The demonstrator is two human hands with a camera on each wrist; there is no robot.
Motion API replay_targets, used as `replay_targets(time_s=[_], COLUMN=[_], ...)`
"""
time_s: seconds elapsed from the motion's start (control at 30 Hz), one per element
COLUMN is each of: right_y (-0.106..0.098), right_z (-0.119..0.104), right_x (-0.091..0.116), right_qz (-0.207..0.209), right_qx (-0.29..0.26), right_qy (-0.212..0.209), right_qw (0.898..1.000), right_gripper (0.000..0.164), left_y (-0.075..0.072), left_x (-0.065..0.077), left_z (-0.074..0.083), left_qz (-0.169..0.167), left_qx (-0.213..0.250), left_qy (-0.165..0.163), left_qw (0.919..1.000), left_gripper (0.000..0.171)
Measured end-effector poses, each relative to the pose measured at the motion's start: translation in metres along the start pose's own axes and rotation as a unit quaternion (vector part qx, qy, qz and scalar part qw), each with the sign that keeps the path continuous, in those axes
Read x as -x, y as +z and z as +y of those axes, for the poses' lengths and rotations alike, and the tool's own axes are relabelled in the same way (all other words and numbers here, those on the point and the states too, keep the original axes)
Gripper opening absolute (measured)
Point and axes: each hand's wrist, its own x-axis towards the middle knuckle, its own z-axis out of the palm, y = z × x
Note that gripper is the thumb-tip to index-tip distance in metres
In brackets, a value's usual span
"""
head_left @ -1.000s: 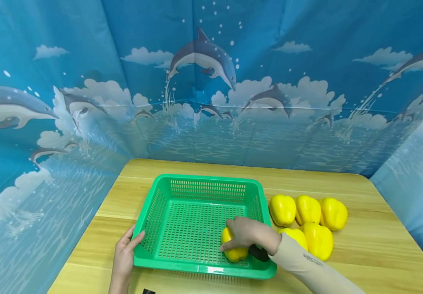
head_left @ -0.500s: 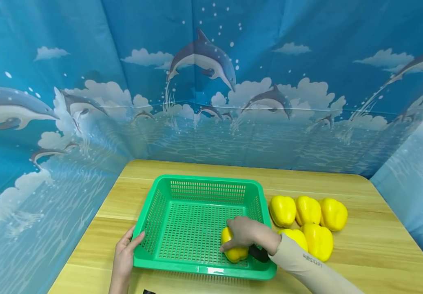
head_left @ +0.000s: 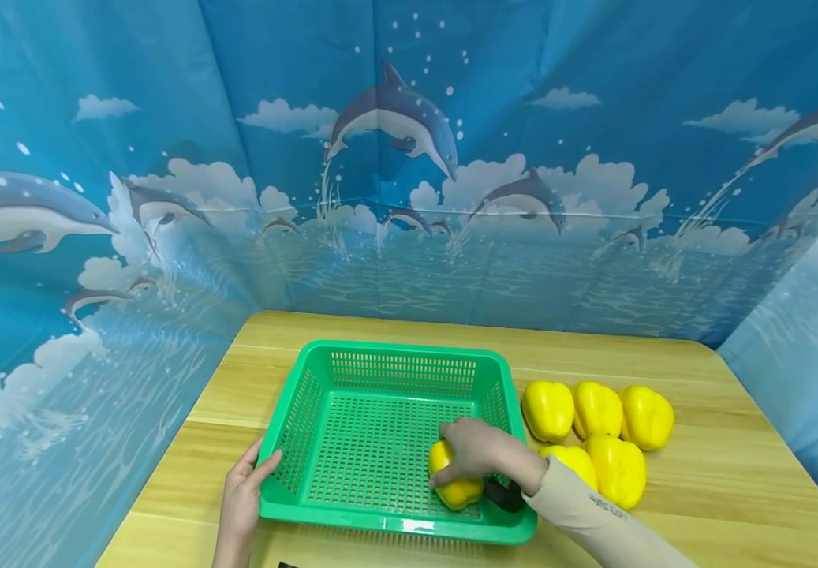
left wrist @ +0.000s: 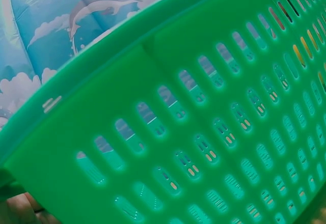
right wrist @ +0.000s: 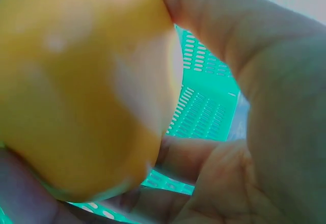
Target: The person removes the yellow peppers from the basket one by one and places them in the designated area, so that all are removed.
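A green plastic basket [head_left: 394,524] with slotted walls stands on the wooden table. Inside its near right corner my right hand [head_left: 476,454] grips a yellow bell pepper [head_left: 460,492]. The right wrist view shows the fingers and thumb spread around the bell pepper [right wrist: 86,91], with the slotted floor behind. At the basket's left side my left hand [head_left: 241,493] holds the rim, thumb over the top and fingers outside. In the left wrist view the basket wall [left wrist: 168,112] fills most of the picture, and a bit of the left hand [left wrist: 23,208] shows at the lower corner.
Right of the basket, several more yellow bell peppers [head_left: 596,410] lie in two rows on the table [head_left: 721,473]. The right forearm passes over the basket rim and partly covers one near pepper [head_left: 573,461]. A dolphin-printed curtain [head_left: 409,260] hangs behind the table.
Both hands, the basket and the gripped pepper keep their places. Only a slight shift of the head view shows.
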Motion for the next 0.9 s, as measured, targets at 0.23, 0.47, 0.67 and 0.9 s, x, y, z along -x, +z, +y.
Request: replay_targets(time_s=[0.23, 0.47, 0.67, 0.9], right_y=[0.001, 0.004, 0.007, 0.011], right_z=[0.0, 0.002, 0.004, 0.004], right_x=[0.0, -0.002, -0.004, -0.006], right_qz=[0.009, 0.016, 0.028, 0.048], right_qx=[-0.001, 0.004, -0.009, -0.012], right_qy=[-0.006, -0.016, -0.031, -0.047], right_qw=[1.0, 1.0, 0.999, 0.998], right_gripper=[0.065, 0.066, 0.058, 0.047], left_y=[0.0, 0.0, -0.001, -0.002], left_x=[-0.001, -0.001, 0.0, 0.0], left_z=[-0.001, -0.002, -0.002, -0.002], left_qz=[0.003, 0.001, 0.003, -0.003], left_qx=[-0.001, -0.002, -0.004, 0.0], left_qy=[0.006, 0.01, 0.002, 0.002], left_qw=[1.0, 0.9999, 1.0, 1.0], left_gripper=[0.048, 0.048, 0.048, 0.05])
